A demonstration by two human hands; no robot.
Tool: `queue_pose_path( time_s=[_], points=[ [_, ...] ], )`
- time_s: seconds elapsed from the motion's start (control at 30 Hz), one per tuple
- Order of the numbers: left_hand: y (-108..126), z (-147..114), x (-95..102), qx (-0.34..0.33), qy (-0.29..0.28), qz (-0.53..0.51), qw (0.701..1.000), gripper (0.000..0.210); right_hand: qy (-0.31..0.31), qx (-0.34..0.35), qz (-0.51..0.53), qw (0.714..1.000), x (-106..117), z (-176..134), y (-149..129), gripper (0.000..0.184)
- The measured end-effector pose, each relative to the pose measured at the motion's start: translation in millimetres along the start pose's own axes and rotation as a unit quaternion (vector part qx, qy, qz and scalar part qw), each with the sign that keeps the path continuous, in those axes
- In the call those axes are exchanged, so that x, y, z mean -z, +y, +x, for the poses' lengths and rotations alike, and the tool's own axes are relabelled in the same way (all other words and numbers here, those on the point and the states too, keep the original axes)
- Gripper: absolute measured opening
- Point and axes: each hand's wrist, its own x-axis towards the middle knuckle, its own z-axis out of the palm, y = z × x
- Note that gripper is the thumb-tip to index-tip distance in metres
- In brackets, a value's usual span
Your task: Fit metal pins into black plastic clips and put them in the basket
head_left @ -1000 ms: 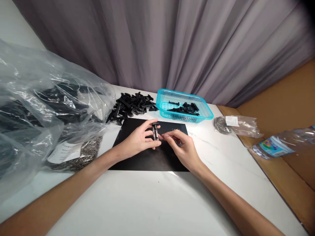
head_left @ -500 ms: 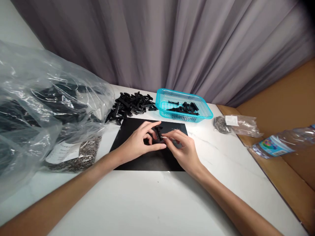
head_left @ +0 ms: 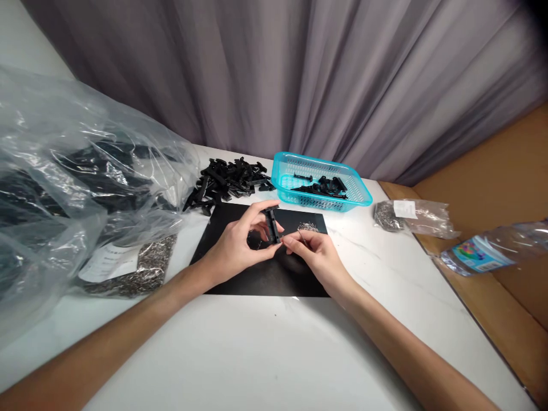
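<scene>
My left hand grips a black plastic part between thumb and fingertips, holding it tilted above a black mat. Close by on the right, my right hand is pinched around a thin silvery metal tool, mostly covered by the fingers. Its fingertips meet the lower end of the black part; whether a small piece sits between them is too fine to make out. Behind the right hand, tiny shiny metal pieces lie on the mat.
A heap of black plastic parts lies behind the mat, beside a blue basket with more of them. Clear bags stand left. At right are a small bag, a plastic bottle and cardboard.
The black part has shifted slightly left and up in my left hand and turned more toward the camera. The silvery tool now points back into my right hand instead of toward the part.
</scene>
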Motion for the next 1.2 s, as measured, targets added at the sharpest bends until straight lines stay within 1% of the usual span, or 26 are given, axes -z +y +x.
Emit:
queue_pose_path(
  time_s=[0.07,0.17,0.37,0.43,0.5,0.53,0.6,0.67,0.77,0.87,1.03,1.2],
  points=[
    [1.7,-1.7,0.5,-0.025,-0.003,0.034,0.999,0.072,-0.004,-0.014,0.024,1.0,1.0,-0.1,-1.3,0.03],
    [3.0,-3.0,0.7,-0.043,0.003,0.05,0.998,0.073,-0.011,-0.024,0.045,0.999,1.9,-0.6,-2.1,0.027],
    [4.3,-2.3,1.3,-0.033,0.015,0.043,0.998,0.071,-0.007,-0.042,0.023,0.999,2.2,-1.3,-4.5,0.026],
    [4.4,-2.0,1.5,-0.03,0.018,0.047,0.998,0.07,-0.018,-0.044,0.016,0.999,1.4,-1.4,-4.2,0.033],
    [4.3,-1.8,1.4,-0.02,0.019,0.045,0.999,0.07,-0.031,-0.039,0.014,0.999,0.3,-1.3,-2.6,0.045],
    [4.0,-1.6,1.1,-0.013,0.017,0.037,0.999,0.071,-0.034,-0.035,0.013,0.999,-0.2,-1.1,-1.6,0.049],
    [3.4,-1.4,0.4,0.006,0.015,0.013,1.0,0.071,-0.029,-0.024,0.006,0.999,-0.9,-0.6,0.2,0.052],
    [2.8,-1.1,-0.5,0.023,0.019,-0.013,0.999,0.07,-0.013,-0.01,0.004,1.0,-0.6,-0.1,0.7,0.048],
    [2.6,-0.5,-1.3,0.039,0.034,-0.061,0.997,0.071,0.012,0.009,0.02,1.0,1.0,-0.3,-1.4,0.037],
    [3.3,0.6,-1.8,0.057,0.051,-0.112,0.991,0.073,0.019,0.02,0.021,0.999,1.9,-1.9,-4.3,0.03],
    [5.1,2.4,-3.9,0.084,0.055,-0.162,0.982,0.073,0.04,0.037,0.001,0.998,-0.5,-3.6,-3.8,0.029],
    [5.7,2.3,-5.8,0.084,0.039,-0.178,0.98,0.07,0.043,0.068,-0.017,0.997,-3.1,-4.1,-1.5,0.031]
  ],
)
